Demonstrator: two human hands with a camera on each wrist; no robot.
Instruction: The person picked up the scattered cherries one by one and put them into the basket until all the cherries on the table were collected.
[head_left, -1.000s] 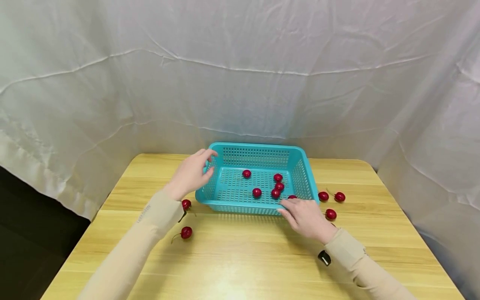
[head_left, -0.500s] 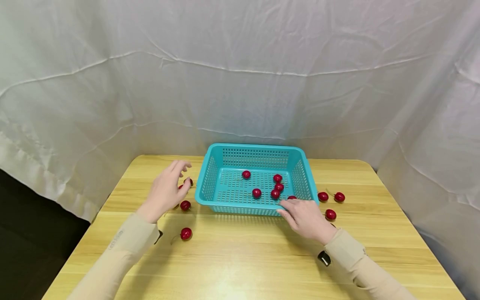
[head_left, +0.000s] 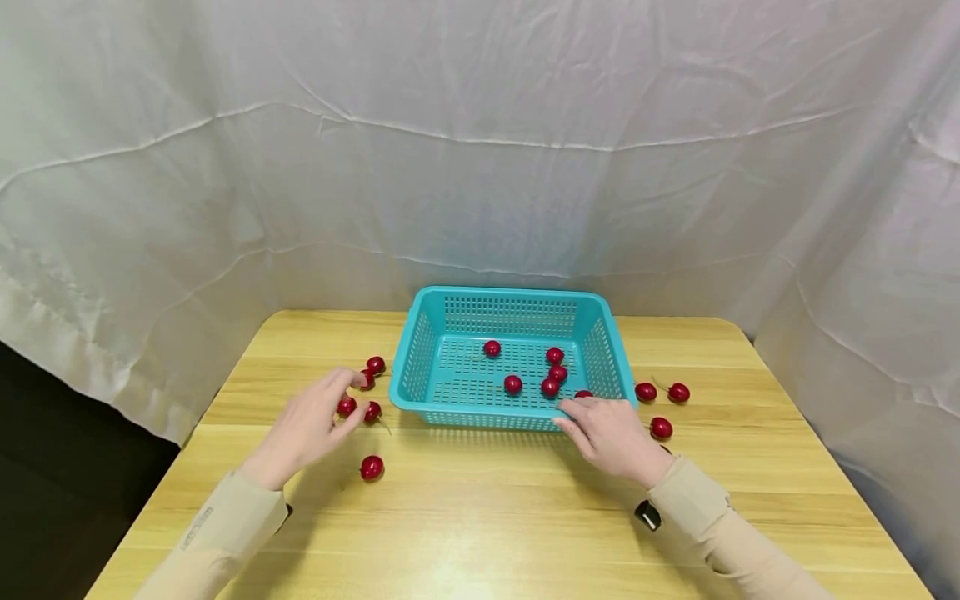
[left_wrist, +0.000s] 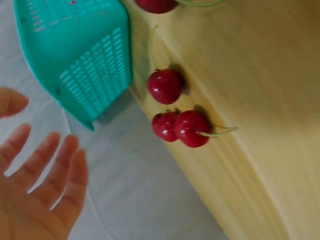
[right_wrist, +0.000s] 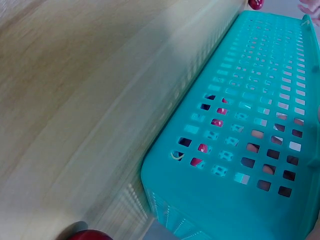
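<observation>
My left hand (head_left: 303,429) hovers by the loose cherries left of the turquoise basket (head_left: 487,418), thumb and fingers apart and nothing between them. In the left wrist view its fingers are spread, with a cherry (left_wrist: 165,86) and a small cluster of cherries (left_wrist: 192,129) off to the side. My right hand (head_left: 611,437) grips the basket's front rim near the right corner, thumb outside and fingers inside. Through the wall holes in the right wrist view, parts of those fingers show. Inside the basket lie several cherries (head_left: 513,385), one partly hidden by the right hand.
On the wooden table (head_left: 465,525), one cherry (head_left: 372,467) lies nearer the front left. Right of the basket are more cherries (head_left: 661,428), some with green stems. A pale cloth (head_left: 480,167) hangs behind the table's back edge.
My left hand has moved from the basket's left end leftward and toward me, down to the left-hand cherries. My right hand keeps its hold on the rim, and the basket stays put.
</observation>
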